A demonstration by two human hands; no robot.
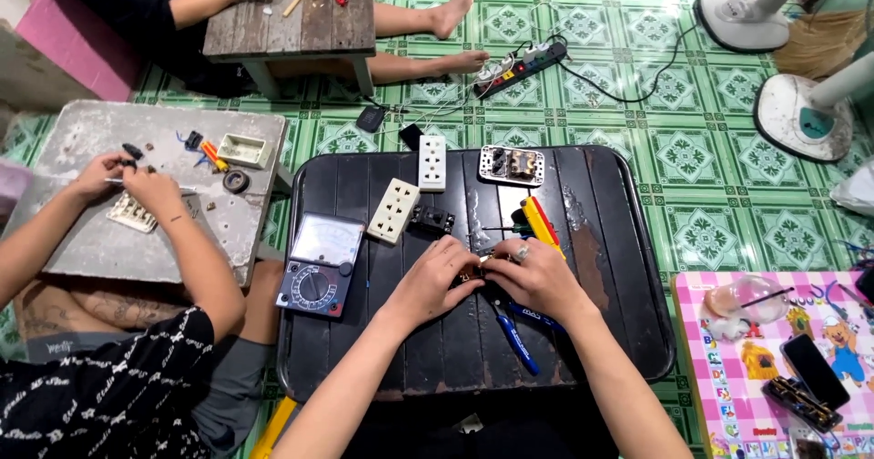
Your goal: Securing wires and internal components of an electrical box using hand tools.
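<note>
We look down on a green patterned tile floor (728, 149), its widest bare stretch to the right of our black slatted tray table (619, 331); that table's raised rim runs close to a grey slab table (82, 249) on the left and a pink children's table (728, 368) on the right. The tray's near left part and far right corner lie bare. On it rest an analogue multimeter (315, 264) by the left edge, 2 cream socket plates (393, 209) (431, 162), a socket frame with dark inserts (511, 164) at the far edge, yellow-handled screwdrivers (541, 222) and blue-handled pliers (515, 341). Our left hand (433, 279) and right hand (537, 277) meet at mid-tray, fingers curled shut together around a small metal-and-black part (477, 268), mostly hidden between them. Another person's hands (127, 181) work at the grey slab.
</note>
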